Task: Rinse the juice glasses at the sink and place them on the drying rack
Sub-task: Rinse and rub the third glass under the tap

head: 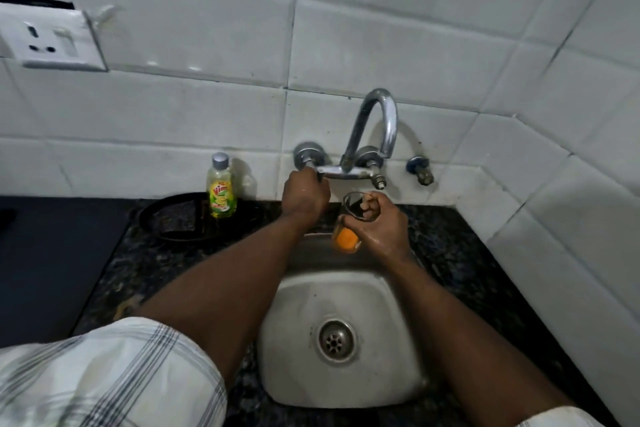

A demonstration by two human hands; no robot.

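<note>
My right hand point(382, 225) grips a clear juice glass point(347, 229) with orange juice in its bottom, held tilted over the back of the steel sink point(298, 291). The glass's mouth sits just below the spout of the chrome wall tap point(377, 121). My left hand point(304, 196) is closed around the tap's left handle point(320, 174). No water stream shows. No drying rack is in view.
A dish-soap bottle point(221, 187) stands on the dark granite counter point(460, 253) left of the tap, with a black oval holder point(173, 218) beside it. A dark mat point(52, 260) lies at far left. A wall socket point(52, 42) is upper left. White tiled walls close the back and right.
</note>
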